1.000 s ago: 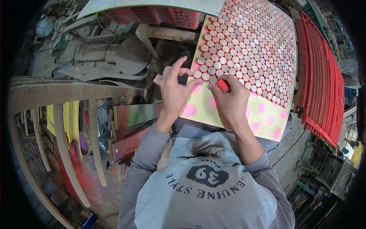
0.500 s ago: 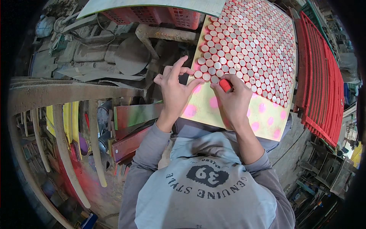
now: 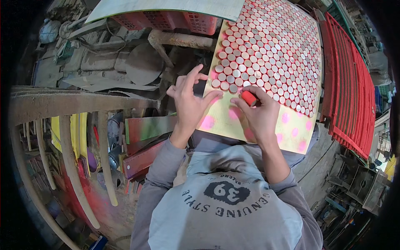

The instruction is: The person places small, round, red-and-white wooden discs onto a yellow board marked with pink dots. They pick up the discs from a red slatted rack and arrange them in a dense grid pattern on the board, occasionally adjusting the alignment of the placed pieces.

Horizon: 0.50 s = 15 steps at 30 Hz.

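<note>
A pale yellow board (image 3: 227, 122) with pink spots lies before me, its upper part packed with short upright cylinders (image 3: 266, 50) that have red sides and pale round tops. My right hand (image 3: 263, 109) is closed on a small red cylinder (image 3: 248, 98), held tilted between thumb and fingers just beside the nearest row. Beside the board's left edge is my left hand (image 3: 189, 98), fingers apart and nothing in it. Its thumb tip points toward the lower left corner of the packed cylinders; whether it touches the board I cannot tell.
Beyond the board's upper left stands a red plastic crate (image 3: 166, 21) under a pale sheet (image 3: 166, 6). A stack of red slatted pieces (image 3: 350, 83) is at the right. At the left are a dusty curved wooden frame (image 3: 79, 106) and several painted boards (image 3: 150, 127).
My right hand has drawn back slightly toward me and right, with the red cylinder now showing more of its side. The left hand has barely moved.
</note>
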{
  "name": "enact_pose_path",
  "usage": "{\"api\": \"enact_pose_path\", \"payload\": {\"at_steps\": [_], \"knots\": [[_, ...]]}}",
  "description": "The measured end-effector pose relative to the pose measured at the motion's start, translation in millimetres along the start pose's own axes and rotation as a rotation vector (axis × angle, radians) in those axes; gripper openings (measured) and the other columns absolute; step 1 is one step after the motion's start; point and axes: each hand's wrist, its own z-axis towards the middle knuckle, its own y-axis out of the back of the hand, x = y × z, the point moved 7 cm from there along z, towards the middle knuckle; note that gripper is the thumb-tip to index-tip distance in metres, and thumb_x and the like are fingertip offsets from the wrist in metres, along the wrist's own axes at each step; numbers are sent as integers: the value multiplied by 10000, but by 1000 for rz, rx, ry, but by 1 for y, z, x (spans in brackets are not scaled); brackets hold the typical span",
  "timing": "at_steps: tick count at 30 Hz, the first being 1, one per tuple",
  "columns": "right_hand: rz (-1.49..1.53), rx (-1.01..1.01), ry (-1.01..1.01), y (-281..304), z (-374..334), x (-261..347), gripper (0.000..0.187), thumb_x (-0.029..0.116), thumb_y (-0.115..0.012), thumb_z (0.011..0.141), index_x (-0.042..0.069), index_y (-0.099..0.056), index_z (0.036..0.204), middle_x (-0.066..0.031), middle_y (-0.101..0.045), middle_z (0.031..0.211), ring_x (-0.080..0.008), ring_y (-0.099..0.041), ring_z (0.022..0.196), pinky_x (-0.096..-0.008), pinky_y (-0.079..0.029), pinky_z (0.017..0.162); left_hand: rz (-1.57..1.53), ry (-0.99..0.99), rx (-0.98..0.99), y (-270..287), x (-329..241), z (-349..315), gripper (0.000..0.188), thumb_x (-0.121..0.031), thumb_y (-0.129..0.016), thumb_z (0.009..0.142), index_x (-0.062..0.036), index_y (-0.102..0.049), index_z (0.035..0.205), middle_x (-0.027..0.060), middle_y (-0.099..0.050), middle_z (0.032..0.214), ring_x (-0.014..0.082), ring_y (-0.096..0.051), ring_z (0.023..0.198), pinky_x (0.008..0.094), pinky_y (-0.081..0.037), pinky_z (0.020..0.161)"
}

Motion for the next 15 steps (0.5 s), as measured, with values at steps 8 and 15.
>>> {"api": "enact_pose_path", "payload": {"at_steps": [8,15], "knots": [[755,418,-269,6,-41,-10,299,-46,-729,896,-70,-675,1189,-112,-664,1138,-149,-670,1004,-258,-572,862,-543,-27,419,6,-58,-32,446,-131,-912,693,-30,-771,1104,122,-694,1139,211,-702,957,326,-567,819],[783,378,-291,13,-44,-7,235,-80,-755,866,-128,-676,1083,-125,-713,1025,-169,-722,892,-267,-624,852,-490,-31,390,2,-64,-47,371,-3,-838,737,-19,-775,1102,137,-737,1048,220,-728,912,307,-570,783]]}}
